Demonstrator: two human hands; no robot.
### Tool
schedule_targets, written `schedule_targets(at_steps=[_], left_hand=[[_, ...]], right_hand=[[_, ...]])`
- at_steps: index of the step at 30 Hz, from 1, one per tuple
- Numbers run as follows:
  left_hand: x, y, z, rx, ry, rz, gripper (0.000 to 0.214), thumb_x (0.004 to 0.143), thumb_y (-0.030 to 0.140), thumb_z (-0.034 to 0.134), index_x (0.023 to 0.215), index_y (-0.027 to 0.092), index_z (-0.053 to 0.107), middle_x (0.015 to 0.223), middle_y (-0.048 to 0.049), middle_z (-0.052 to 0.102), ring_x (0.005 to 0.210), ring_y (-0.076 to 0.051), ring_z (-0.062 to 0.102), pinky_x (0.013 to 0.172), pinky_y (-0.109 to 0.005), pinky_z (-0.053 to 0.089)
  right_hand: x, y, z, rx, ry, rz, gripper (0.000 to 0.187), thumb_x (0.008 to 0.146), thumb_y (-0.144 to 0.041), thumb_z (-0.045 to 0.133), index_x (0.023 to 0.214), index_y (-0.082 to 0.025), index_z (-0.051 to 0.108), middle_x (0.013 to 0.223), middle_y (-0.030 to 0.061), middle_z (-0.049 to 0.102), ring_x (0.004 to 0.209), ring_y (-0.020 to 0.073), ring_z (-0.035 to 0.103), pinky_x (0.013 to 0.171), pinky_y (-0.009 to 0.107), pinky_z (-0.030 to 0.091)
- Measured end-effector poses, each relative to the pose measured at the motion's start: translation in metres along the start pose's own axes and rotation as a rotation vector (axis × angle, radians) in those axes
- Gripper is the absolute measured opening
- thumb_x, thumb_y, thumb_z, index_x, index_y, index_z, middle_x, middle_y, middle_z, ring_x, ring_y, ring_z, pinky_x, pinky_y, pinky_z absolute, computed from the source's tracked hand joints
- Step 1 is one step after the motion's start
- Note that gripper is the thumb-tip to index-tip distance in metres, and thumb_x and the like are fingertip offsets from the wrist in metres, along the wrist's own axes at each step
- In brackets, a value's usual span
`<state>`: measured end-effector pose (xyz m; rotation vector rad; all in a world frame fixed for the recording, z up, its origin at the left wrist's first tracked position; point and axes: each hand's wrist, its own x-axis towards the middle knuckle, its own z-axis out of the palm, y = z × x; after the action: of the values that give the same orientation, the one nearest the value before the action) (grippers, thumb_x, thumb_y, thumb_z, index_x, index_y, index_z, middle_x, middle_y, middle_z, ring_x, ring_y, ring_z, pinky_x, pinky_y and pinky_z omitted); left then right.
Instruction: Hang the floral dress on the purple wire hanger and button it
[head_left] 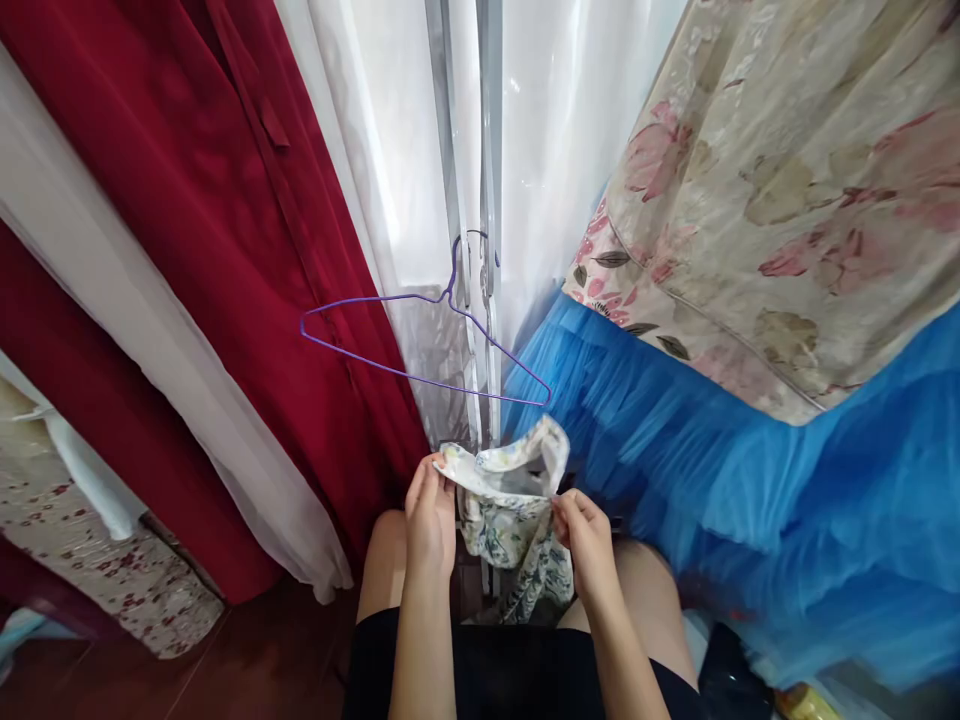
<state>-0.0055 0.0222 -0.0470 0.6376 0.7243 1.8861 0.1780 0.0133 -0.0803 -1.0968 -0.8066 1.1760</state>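
Observation:
A small white garment with a green and blue leafy print (499, 530) hangs between my hands above my lap. My left hand (431, 510) pinches the left end of its upper edge. At the right end of that edge, my right hand (583, 530) is closed on the cloth between thumb and fingers. The upper edge stands open in a loop, showing the pale inside. Just beyond the garment, a thin purple clothes hanger (427, 380) hangs bare, its hook at the grey metal strips (484, 200) ahead. Neither hand touches the hanger.
Red curtains (247, 250) and white curtains (570, 130) hang ahead and to the left. At the right are a cream floral cloth (780, 230) and blue tulle (720, 470). A dark bag-like item (735, 675) lies at the lower right on the reddish-brown floor (270, 660).

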Motion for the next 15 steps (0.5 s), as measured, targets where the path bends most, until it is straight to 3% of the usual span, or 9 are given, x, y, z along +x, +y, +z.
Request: schedule_targets(at_steps=[2,5,7,10,13,15], left_hand=[[-0.013,0.005,0.02,0.14,-0.111,0.039,0.029,0.09,0.046,0.07,0.087,0.018,0.065,0.095,-0.0054,0.065,0.091,-0.018,0.063,0.083,-0.028,0.051],[-0.034,0.01,0.045,0.425,-0.295,0.133,0.026,0.098,0.042,0.058,0.089,0.019,0.068,0.102,-0.0072,0.065,0.097,-0.021,0.063,0.088,-0.031,0.051],[-0.044,0.014,0.055,0.625,-0.401,0.234,0.024,0.1,0.036,0.055,0.094,0.022,0.073,0.11,-0.0089,0.066,0.109,-0.025,0.062,0.099,-0.037,0.049],[-0.051,0.024,0.058,0.825,-0.5,0.313,0.028,0.097,0.032,0.061,0.121,0.028,0.073,0.132,-0.0108,0.063,0.136,-0.031,0.05,0.115,-0.046,0.038],[-0.047,0.036,0.052,0.797,-0.649,0.16,0.059,0.094,0.038,0.065,0.151,0.03,0.051,0.146,-0.0134,0.057,0.14,-0.033,0.049,0.115,-0.047,0.041],[-0.043,0.042,0.048,0.746,-0.834,-0.021,0.061,0.096,0.046,0.06,0.153,0.027,0.049,0.138,-0.0149,0.064,0.13,-0.033,0.059,0.108,-0.044,0.047]], right_hand=[[-0.002,-0.005,0.0,-0.103,-0.086,-0.057,0.031,0.084,-0.043,0.074,0.066,-0.022,0.059,0.06,-0.0019,0.05,0.057,0.0161,0.043,0.054,0.028,0.036],[-0.013,-0.022,0.009,-0.117,-0.268,-0.153,0.03,0.091,-0.052,0.066,0.082,-0.024,0.071,0.083,0.0042,0.066,0.084,0.0246,0.06,0.08,0.034,0.05],[-0.023,-0.032,0.014,-0.016,-0.401,-0.108,0.039,0.093,-0.059,0.059,0.082,-0.024,0.071,0.082,0.0055,0.067,0.087,0.0274,0.063,0.083,0.038,0.052],[-0.034,-0.043,0.012,0.117,-0.585,0.039,0.034,0.084,-0.057,0.073,0.085,-0.022,0.071,0.078,0.0047,0.066,0.08,0.0257,0.064,0.076,0.037,0.054],[-0.04,-0.052,-0.004,0.164,-0.646,0.187,0.036,0.074,-0.045,0.085,0.099,-0.023,0.072,0.089,0.0061,0.07,0.083,0.0247,0.067,0.08,0.037,0.055],[-0.042,-0.059,-0.018,0.194,-0.617,0.25,0.043,0.071,-0.047,0.087,0.104,-0.023,0.073,0.09,0.0075,0.072,0.081,0.0252,0.068,0.078,0.038,0.055]])
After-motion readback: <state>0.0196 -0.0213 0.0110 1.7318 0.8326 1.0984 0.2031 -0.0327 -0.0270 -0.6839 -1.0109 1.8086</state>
